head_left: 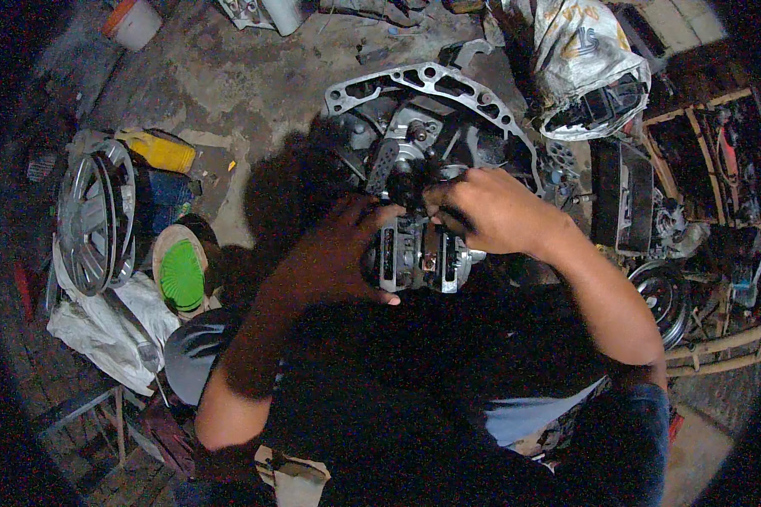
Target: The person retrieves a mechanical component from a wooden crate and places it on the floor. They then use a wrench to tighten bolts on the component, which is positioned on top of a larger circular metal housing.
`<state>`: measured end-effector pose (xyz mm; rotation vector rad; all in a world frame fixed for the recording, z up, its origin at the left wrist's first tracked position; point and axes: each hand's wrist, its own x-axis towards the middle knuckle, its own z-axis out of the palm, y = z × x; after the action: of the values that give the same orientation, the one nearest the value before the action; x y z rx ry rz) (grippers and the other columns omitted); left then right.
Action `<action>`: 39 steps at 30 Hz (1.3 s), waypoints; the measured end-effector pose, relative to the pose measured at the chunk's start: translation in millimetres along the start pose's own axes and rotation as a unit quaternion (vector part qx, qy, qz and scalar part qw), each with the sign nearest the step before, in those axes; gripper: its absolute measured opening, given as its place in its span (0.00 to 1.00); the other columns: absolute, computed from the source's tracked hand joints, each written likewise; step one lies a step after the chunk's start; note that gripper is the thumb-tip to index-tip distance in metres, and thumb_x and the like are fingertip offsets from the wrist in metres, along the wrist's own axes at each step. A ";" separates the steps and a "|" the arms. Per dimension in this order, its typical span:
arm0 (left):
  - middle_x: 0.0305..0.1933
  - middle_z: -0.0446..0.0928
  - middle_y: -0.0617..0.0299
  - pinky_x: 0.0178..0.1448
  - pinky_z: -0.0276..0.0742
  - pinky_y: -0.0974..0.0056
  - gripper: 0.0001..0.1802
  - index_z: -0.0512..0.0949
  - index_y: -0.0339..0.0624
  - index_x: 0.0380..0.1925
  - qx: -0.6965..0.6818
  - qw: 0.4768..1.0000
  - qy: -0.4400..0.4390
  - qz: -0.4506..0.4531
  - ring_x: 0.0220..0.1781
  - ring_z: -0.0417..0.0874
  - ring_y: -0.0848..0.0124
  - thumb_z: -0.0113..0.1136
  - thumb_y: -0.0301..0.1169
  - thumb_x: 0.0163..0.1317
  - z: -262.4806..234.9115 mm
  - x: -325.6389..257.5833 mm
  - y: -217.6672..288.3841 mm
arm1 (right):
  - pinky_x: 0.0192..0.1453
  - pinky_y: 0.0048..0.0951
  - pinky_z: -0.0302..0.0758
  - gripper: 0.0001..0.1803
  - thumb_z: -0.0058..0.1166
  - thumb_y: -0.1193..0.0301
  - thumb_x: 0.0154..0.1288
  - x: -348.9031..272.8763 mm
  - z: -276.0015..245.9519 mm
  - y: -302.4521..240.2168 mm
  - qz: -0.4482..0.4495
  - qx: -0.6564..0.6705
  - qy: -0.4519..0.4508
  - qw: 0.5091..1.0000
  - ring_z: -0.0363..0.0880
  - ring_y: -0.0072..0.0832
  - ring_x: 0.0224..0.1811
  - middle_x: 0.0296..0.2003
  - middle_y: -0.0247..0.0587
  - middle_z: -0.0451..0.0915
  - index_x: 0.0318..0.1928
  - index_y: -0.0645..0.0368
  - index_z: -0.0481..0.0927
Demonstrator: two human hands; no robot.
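While the silver, slotted metal assembly sits beside it, the left hand spreads leftward of it; the right hand curls above-right — pinching what, I cannot tell.

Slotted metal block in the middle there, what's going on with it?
A person has both bare hands at the block. The left hand is spread along its left side; the right hand has its fingers curled at its far edge, where it is too dark to tell what they hold. An arched metal piece stretches just beyond, and a wheel is off to the left.
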<state>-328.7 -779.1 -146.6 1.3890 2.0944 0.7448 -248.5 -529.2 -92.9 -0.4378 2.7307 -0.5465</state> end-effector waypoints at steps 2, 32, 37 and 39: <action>0.68 0.59 0.41 0.72 0.62 0.42 0.62 0.60 0.52 0.68 -0.009 1.000 -0.011 -0.006 0.71 0.59 0.39 0.80 0.57 0.31 -1.1 1.1 -0.2 | 0.48 0.49 0.76 0.22 0.62 0.72 0.52 4.5 -0.3 -0.7 -0.002 0.003 -0.014 1.000 0.80 0.52 0.44 0.40 0.54 0.82 0.51 0.58 0.79; 0.71 0.55 0.33 0.73 0.61 0.41 0.64 0.57 0.44 0.70 0.032 0.999 -0.006 -0.023 0.72 0.57 0.35 0.77 0.61 0.36 3.2 -8.2 -0.1 | 0.34 0.44 0.84 0.06 0.56 0.71 0.54 1.7 13.0 -36.0 -0.037 -0.144 0.019 0.989 0.87 0.43 0.32 0.28 0.47 0.83 0.29 0.59 0.84; 0.70 0.56 0.33 0.72 0.61 0.40 0.64 0.57 0.43 0.70 0.037 0.999 -0.008 -0.020 0.72 0.57 0.34 0.76 0.62 0.36 3.3 -7.7 -1.0 | 0.32 0.43 0.84 0.06 0.56 0.71 0.54 4.2 17.8 -35.0 -0.018 -0.137 0.044 0.989 0.87 0.43 0.31 0.26 0.48 0.83 0.29 0.58 0.84; 0.69 0.57 0.34 0.72 0.61 0.40 0.64 0.57 0.42 0.70 0.047 0.999 -0.006 -0.017 0.71 0.58 0.35 0.76 0.62 0.36 2.7 -6.9 -0.2 | 0.32 0.43 0.84 0.06 0.56 0.71 0.55 5.5 16.3 -36.7 0.059 -0.143 0.026 0.988 0.87 0.43 0.31 0.27 0.49 0.84 0.29 0.59 0.84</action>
<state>-324.7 -785.1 -147.9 1.4002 2.1640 0.6296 -239.0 -568.7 -93.3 -0.3300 2.8721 -0.1362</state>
